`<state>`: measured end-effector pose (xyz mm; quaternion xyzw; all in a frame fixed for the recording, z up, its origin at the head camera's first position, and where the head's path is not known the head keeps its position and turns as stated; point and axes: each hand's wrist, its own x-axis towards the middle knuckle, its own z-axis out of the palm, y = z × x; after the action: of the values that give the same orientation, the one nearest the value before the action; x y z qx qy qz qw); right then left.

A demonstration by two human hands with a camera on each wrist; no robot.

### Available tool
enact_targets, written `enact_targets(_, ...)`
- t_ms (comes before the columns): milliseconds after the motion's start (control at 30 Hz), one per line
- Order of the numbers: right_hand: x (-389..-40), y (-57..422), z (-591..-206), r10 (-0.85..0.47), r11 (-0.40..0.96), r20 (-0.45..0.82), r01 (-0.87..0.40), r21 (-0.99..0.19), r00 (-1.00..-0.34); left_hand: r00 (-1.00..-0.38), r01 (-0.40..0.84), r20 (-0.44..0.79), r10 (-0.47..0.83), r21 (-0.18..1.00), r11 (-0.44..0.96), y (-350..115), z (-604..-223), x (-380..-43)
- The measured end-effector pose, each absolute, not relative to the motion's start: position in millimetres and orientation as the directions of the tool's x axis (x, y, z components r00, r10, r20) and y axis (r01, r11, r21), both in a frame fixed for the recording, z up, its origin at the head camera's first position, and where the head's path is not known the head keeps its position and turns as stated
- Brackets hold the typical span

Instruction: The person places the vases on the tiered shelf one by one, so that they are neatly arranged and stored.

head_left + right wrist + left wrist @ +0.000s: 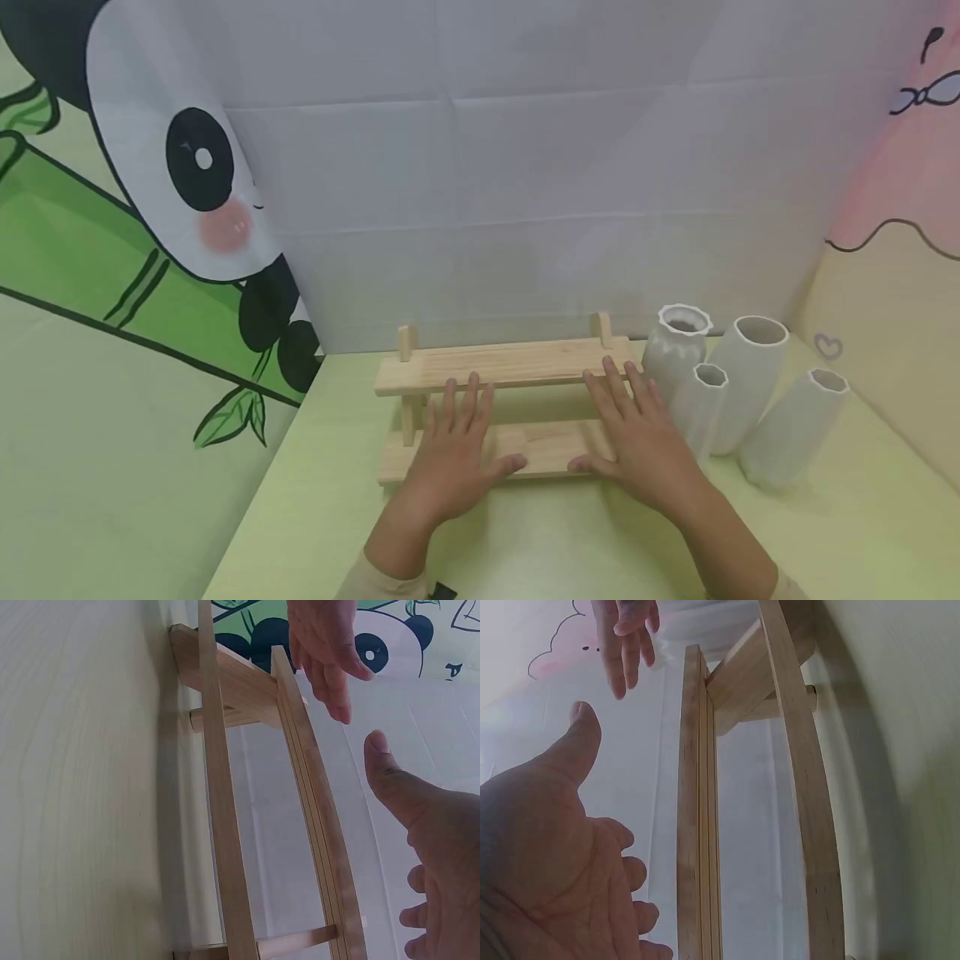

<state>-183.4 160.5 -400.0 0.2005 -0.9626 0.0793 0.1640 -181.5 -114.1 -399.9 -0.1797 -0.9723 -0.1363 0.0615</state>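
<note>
At my left: left hand (453, 467), fingers spread.
At my right: right hand (641, 446), likewise spread.
Two-tier wooden shelf (510, 365): on table (570, 558), just beyond my palms.
Head view only: four white vases (750, 387), right of shelf.
Right wrist view: gap, fingertips to upper board (318, 795).

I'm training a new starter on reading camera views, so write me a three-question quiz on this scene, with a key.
1. Count: how many white vases are to the right of the wooden rack in the head view?

2. True or false: a vase stands on the rack's upper board.

3. Choose one: how are the left hand and right hand posed?
A) Gripping a vase together
B) Open, with fingers extended
C) Both clenched into fists

Key:
1. Four.
2. False; the upper board carries no vase.
3. B.
</note>
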Motion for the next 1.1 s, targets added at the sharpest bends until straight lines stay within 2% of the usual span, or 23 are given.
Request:
enact_targets(100, -183.2, 161.7, -401.4, -0.352, 0.905, 0.362, -0.413, -0.105, -0.863, -0.948, 0.304, 0.186, 0.258, 0.286, 0.909, -127.0, -398.5, -184.4)
enact_targets(267, -183.0, 163.4, -399.9, -0.346, 0.887, 0.388, -0.432, -0.161, -0.854, -0.981, 0.161, 0.168, 0.094, 0.45, 0.879, -161.0, -388.9, -187.8)
enact_targets(433, -181.3, 166.7, -395.7, -0.345, 0.869, 0.423, -0.455, -0.193, -0.838, -0.999, 0.035, 0.008, 0.041, 0.702, 0.711, -194.9, -394.4, -193.1)
enact_targets(533, -179.9, 168.4, -391.9, -0.337, 0.856, 0.449, -0.468, -0.219, -0.828, -0.997, -0.062, -0.081, 0.005, 0.794, 0.605, -216.8, -400.7, -195.1)
enact_targets(667, -178.5, 170.7, -385.0, -0.32, 0.835, 0.47, -0.479, -0.27, -0.823, -0.988, -0.144, -0.153, -0.024, 0.848, 0.51, -241.8, -410.7, -198.3)
enact_targets(833, -176.2, 179.2, -374.5, -0.279, 0.807, 0.511, -0.487, -0.334, -0.813, -0.973, -0.183, -0.225, 0.048, 0.885, 0.427, -252.3, -432.8, -205.8)
enact_targets(967, -173.1, 186.4, -365.7, -0.227, 0.788, 0.607, -0.51, -0.345, -0.761, -0.971, -0.184, -0.233, 0.053, 0.873, 0.452, -256.6, -452.1, -209.5)
enact_targets(1100, -171.0, 193.2, -356.8, -0.103, 0.767, 0.692, -0.5, -0.403, -0.715, -0.975, -0.149, -0.204, 0.094, 0.9, 0.41, -264.2, -466.6, -213.0)
